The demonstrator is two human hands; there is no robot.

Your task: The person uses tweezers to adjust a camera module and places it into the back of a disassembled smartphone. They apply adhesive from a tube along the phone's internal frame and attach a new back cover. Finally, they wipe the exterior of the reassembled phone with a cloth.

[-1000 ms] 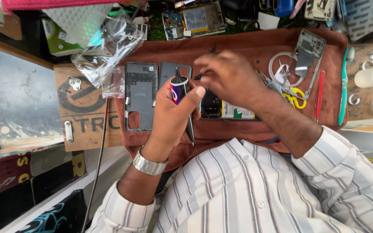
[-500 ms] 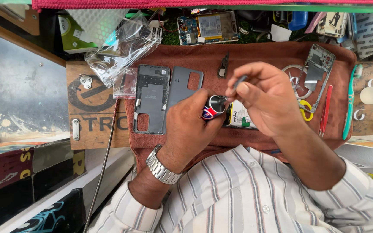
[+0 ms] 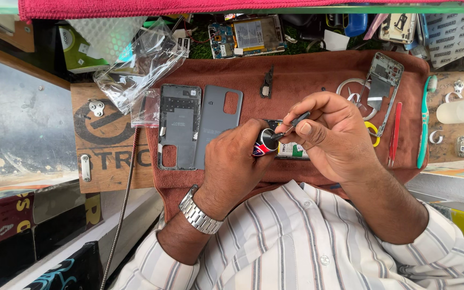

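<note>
My left hand (image 3: pixel 232 166), with a metal watch on the wrist, grips a small round red and blue tin (image 3: pixel 267 142) over a brown cloth mat (image 3: pixel 307 70). My right hand (image 3: pixel 334 134) pinches a thin dark tool (image 3: pixel 296 121) whose tip touches the open top of the tin. Beneath both hands lies an opened phone (image 3: pixel 291 151), mostly hidden. To the left of my left hand a grey back cover (image 3: pixel 217 121) and a dark phone frame (image 3: pixel 178 126) lie flat side by side.
Another phone frame (image 3: pixel 385 80), yellow scissors (image 3: pixel 372 134), red tweezers (image 3: pixel 394 134) and a teal toothbrush (image 3: pixel 424 123) lie to the right. Clear plastic bags (image 3: pixel 135 64) sit at the upper left, a circuit board with battery (image 3: pixel 248 35) at the back.
My left hand has shifted right with the tin, off the back cover. My right hand has come in to meet it, bringing the tool tip to the tin.
</note>
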